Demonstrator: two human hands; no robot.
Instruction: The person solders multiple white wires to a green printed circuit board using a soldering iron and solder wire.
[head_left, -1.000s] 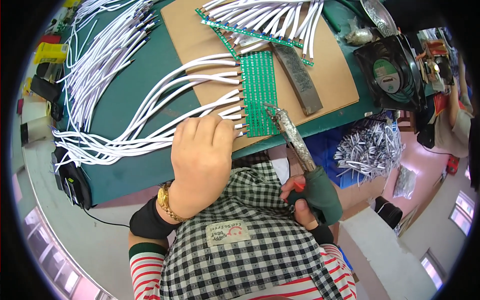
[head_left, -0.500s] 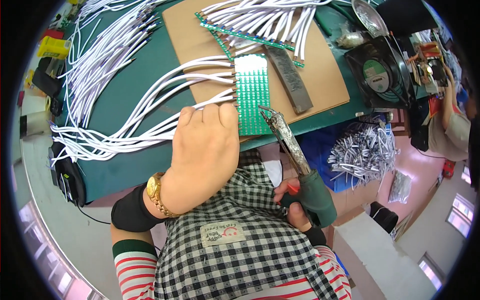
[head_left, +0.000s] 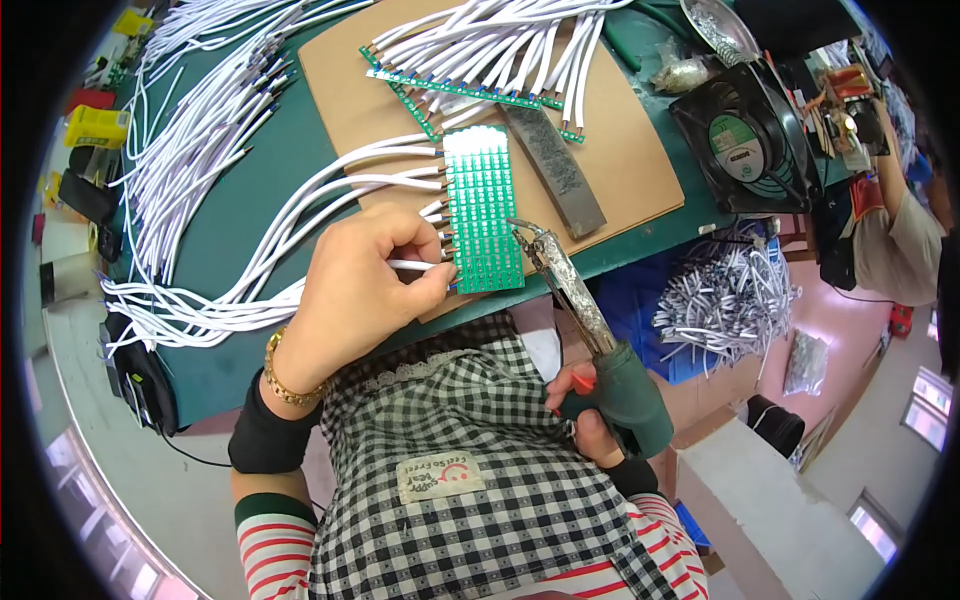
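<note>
A green circuit board (head_left: 482, 210) with rows of solder pads lies on brown cardboard near the table's front edge. White wires run out from its left side. My left hand (head_left: 355, 275) pinches a white wire (head_left: 408, 265) between thumb and fingers, its end at the lower left edge of the board. In my right hand (head_left: 592, 425) is a soldering iron (head_left: 638, 400) with a dark green grip and a red trigger. Its worn metal tip points up and left, at the board's right edge; whether it touches is hard to tell.
A dark flat bar (head_left: 560, 172) lies beside the board, touching wired green strips (head_left: 455, 88). Bundled white wires (head_left: 205, 160) cover the left table. A black fan (head_left: 745, 140) stands right, below a metal dish (head_left: 722, 30). Cut wires fill a blue bin (head_left: 640, 345). Another person's arm (head_left: 900, 220) shows far right.
My left hand has turned and lowered, so its thumb and the pinched wire now show at the board's lower left. The whole view has shifted slightly. My right hand keeps its hold on the soldering iron.
</note>
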